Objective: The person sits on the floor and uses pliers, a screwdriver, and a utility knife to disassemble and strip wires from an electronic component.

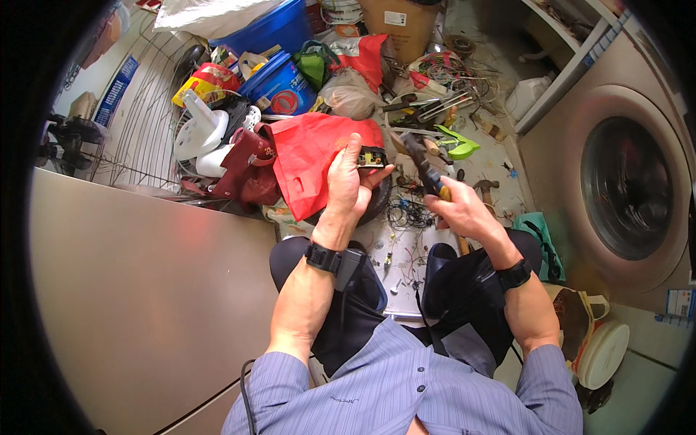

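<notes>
My left hand (349, 181) is closed around a small black device (373, 157), thumb pointing up. The device's face turned to the right shows a yellowish inside, like a circuit board. In my right hand (464, 208) is a dark hand tool (422, 161) with yellow on its handle. Its head points up and away from me, close to the device but apart from it; blur hides its exact kind. A red cloth bag (312, 156) lies just behind my left hand. Below the tool, a tangle of black wire (407, 212) rests on the floor between my feet.
A hammer (486, 190) and a bright green plastic piece (460, 143) lie beyond my right hand. Blue buckets (279, 85) and bags crowd the far left. A front-loading washing machine (627, 185) stands at the right, a smooth metallic panel (152, 283) at the left.
</notes>
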A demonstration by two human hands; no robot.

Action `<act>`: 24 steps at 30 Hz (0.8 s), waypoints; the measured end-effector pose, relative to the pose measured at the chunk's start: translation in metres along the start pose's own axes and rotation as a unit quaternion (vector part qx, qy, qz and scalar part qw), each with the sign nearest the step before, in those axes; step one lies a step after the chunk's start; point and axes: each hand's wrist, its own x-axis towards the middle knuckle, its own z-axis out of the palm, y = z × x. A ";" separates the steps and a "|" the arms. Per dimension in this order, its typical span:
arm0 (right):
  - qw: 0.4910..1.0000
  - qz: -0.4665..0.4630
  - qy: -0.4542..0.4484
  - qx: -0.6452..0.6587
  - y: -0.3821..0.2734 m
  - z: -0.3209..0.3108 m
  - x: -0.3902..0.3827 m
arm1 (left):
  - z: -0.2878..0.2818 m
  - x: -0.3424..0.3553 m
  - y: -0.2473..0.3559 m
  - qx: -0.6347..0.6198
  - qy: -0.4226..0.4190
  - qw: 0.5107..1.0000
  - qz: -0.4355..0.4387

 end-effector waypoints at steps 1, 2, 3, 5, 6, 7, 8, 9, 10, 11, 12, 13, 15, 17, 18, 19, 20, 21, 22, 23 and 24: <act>0.989 -0.088 0.081 -0.090 0.007 0.014 0.003 | -0.007 0.000 0.001 0.001 0.007 1.000 0.000; 0.970 -0.142 0.114 -0.163 0.021 0.025 0.011 | -0.015 0.002 0.002 0.025 0.011 0.999 0.025; 0.940 -0.196 0.150 -0.237 0.024 0.029 0.015 | -0.017 0.003 0.003 0.049 0.012 0.997 0.050; 0.942 -0.188 0.143 -0.238 0.028 0.034 0.019 | -0.019 0.002 0.001 0.058 0.017 0.996 0.061; 0.943 -0.184 0.140 -0.238 0.027 0.036 0.021 | -0.016 0.002 0.000 0.067 0.036 0.994 0.073; 0.943 -0.185 0.139 -0.237 0.025 0.036 0.021 | -0.013 0.002 -0.001 0.075 0.055 0.992 0.085; 0.938 -0.202 0.155 -0.234 0.022 0.035 0.021 | -0.011 0.002 -0.002 0.081 0.061 0.989 0.105; 0.933 -0.215 0.171 -0.231 0.021 0.035 0.020 | -0.012 0.003 -0.003 0.080 0.063 0.989 0.103; 0.934 -0.212 0.170 -0.231 0.021 0.035 0.021 | -0.013 0.003 -0.005 0.108 0.058 0.985 0.123; 0.934 -0.207 0.168 -0.237 0.020 0.036 0.023 | -0.014 0.004 -0.007 0.137 0.053 0.979 0.142; 0.934 -0.202 0.166 -0.243 0.019 0.036 0.024 | -0.015 0.003 -0.007 0.137 0.053 0.979 0.140; 0.935 -0.200 0.167 -0.242 0.021 0.036 0.024 | -0.015 0.003 -0.008 0.136 0.057 0.979 0.143; 0.919 -0.200 0.188 -0.285 0.024 0.036 0.024 | -0.014 0.003 -0.010 0.135 0.060 0.978 0.146; 0.915 -0.192 0.194 -0.296 0.024 0.036 0.023 | -0.011 0.001 -0.011 0.150 0.061 0.975 0.150; 0.912 -0.184 0.199 -0.307 0.024 0.037 0.022 | -0.010 0.000 -0.012 0.151 0.060 0.976 0.149; 0.913 -0.182 0.200 -0.307 0.025 0.037 0.021 | -0.009 -0.001 -0.013 0.150 0.066 0.976 0.145; 0.905 -0.183 0.213 -0.319 0.026 0.038 0.021 | -0.008 -0.002 -0.014 0.148 0.071 0.976 0.141; 0.897 -0.186 0.226 -0.330 0.026 0.038 0.022 | -0.010 0.000 -0.015 0.149 0.070 0.976 0.142; 0.897 -0.187 0.228 -0.330 0.026 0.039 0.022 | -0.015 0.002 -0.017 0.226 0.082 0.951 0.193; 0.895 -0.180 0.231 -0.338 0.026 0.041 0.021 | -0.019 0.004 -0.019 0.301 0.092 0.917 0.243; 0.892 -0.171 0.234 -0.346 0.028 0.042 0.020 | -0.014 0.001 -0.019 0.302 0.091 0.918 0.242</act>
